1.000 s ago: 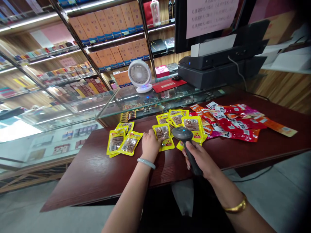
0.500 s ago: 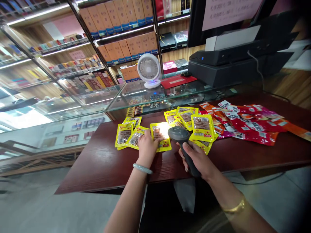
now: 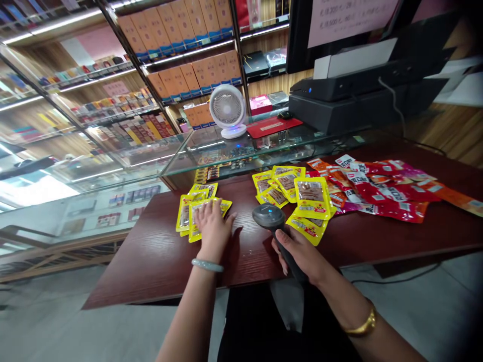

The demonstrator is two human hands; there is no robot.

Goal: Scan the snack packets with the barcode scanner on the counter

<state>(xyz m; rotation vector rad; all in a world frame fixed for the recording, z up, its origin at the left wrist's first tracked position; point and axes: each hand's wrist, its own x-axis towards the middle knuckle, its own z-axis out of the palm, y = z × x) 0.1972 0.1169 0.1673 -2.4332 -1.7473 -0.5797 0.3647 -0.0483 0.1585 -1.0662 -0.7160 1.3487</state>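
My left hand is spread over the left pile of yellow snack packets, fingers apart on the uppermost packet. A black barcode scanner is gripped by its handle in my right hand, its head turned toward the bare tabletop between two piles. Close to the scanner on its right lies another group of yellow snack packets, overlapping one another with brown contents showing through clear windows. Part of the left pile is hidden under my left hand.
Red and orange snack packets are heaped on the dark wooden table at the right. Behind stands a glass display counter with a white fan and a red mat. A black cash-register machine is at back right.
My left hand has moved left, carrying a yellow packet from under the scanner onto the left pile, and its fingers have spread. The scanner's bright light on the packet is gone.
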